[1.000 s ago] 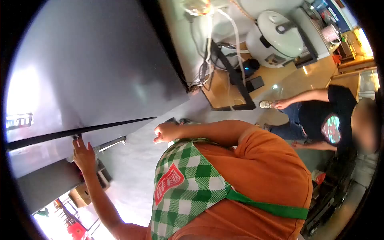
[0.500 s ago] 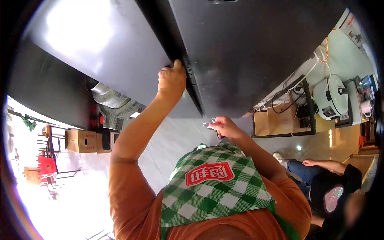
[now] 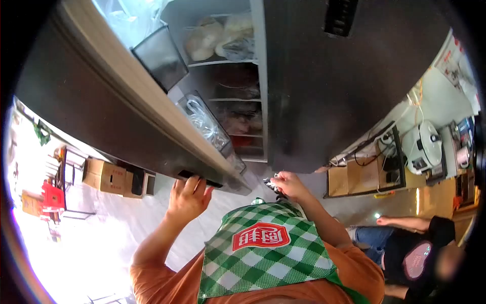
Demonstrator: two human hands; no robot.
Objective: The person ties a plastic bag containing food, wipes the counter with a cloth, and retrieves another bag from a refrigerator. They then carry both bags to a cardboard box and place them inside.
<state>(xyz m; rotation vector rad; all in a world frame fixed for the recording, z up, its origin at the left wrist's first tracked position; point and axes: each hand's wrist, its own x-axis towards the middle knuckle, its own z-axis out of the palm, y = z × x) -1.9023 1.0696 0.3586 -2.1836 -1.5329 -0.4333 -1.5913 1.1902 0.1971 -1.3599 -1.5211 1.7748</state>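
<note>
My left hand (image 3: 190, 200) has its fingers hooked into the dark recessed grip on the edge of the left refrigerator door (image 3: 106, 116), which stands open. Behind the door, the compartment shelves (image 3: 235, 100) hold bagged food (image 3: 205, 38). Door bins (image 3: 205, 121) carry clear plastic bags. The right refrigerator door (image 3: 349, 86) is closed. Low in front of the apron, my right hand (image 3: 289, 186) is closed around a small, crumpled-looking thing (image 3: 272, 184), partly shiny and partly dark; its kind cannot be made out.
At the right, a white rice cooker (image 3: 422, 147) stands near a black-framed shelf (image 3: 362, 177) with boxes and cables. A person (image 3: 405, 248) in a dark top is at the lower right. Cardboard boxes (image 3: 104, 176) and a red stool (image 3: 52, 195) are on the left.
The left refrigerator door has swung open toward me, exposing the shelves. My left hand has come down and back with it. My right hand stays low with its small thing.
</note>
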